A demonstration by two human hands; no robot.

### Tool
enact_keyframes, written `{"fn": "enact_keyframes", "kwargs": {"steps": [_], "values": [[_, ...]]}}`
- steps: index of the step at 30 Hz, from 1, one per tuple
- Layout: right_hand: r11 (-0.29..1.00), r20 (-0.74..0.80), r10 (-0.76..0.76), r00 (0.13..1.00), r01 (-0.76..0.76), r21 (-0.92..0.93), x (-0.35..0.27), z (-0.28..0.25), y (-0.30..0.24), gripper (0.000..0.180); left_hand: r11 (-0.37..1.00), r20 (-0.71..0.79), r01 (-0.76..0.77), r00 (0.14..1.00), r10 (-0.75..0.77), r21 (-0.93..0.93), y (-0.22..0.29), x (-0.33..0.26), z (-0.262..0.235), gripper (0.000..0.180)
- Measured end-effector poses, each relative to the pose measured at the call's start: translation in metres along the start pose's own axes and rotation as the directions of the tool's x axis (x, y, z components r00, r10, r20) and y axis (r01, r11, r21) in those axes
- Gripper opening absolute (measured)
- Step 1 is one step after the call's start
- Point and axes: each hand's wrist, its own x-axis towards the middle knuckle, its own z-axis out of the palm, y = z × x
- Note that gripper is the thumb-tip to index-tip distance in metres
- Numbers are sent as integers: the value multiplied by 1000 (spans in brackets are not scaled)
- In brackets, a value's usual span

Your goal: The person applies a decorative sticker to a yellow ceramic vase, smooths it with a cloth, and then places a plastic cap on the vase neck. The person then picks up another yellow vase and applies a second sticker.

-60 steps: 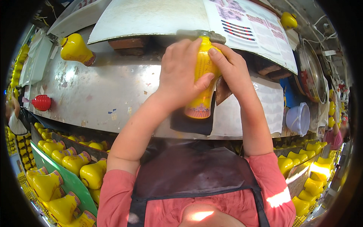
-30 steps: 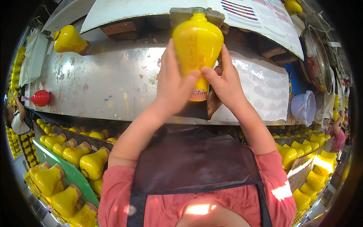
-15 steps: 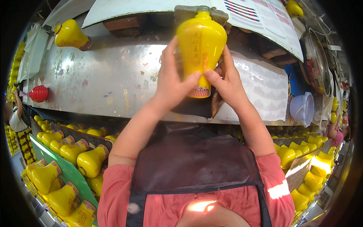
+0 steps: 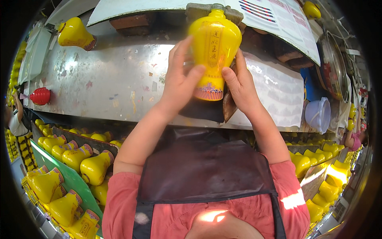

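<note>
At metal table [image 4: 103, 85] | left hand [image 4: 177, 81], right hand [image 4: 242, 84]: grip pinching yellow bottle [image 4: 215, 49] | back hidden

Your bottle [image 4: 217, 53] is super glossy yellow, dark lettering [image 4: 215, 46] down the front, blue-and-pink patterned band [image 4: 209, 92] at the base; your apron [image 4: 207, 173] is dark brownish maroon; your shirt [image 4: 125, 201] is coral; that container [image 4: 40, 96] is bright red, the bucket [image 4: 318, 115] pale lilac
</note>
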Motion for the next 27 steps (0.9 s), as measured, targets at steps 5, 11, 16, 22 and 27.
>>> {"fn": "enact_keyframes", "kwargs": {"steps": [5,11,16,22,27], "values": [[983,10,120,993,-120,140,0,-3,-6,81,997,29,41,999,-39,-70,-3,-1,-3,69],[994,-37,90,995,-93,-63,0,7,-14,98,998,11,61,998,-61,11,1,-4,3,75],[998,-17,56,998,-56,-25,1,2,-7,96,1000,9,29,1000,-29,12,1,-4,4,76],[997,-5,57,998,-57,55,-3,5,6,91,998,17,25,1000,-24,-54,0,-3,4,73],[973,-1,113,994,-110,201,1,-3,2,85,997,10,37,999,-36,-63,1,-2,4,73]]}}
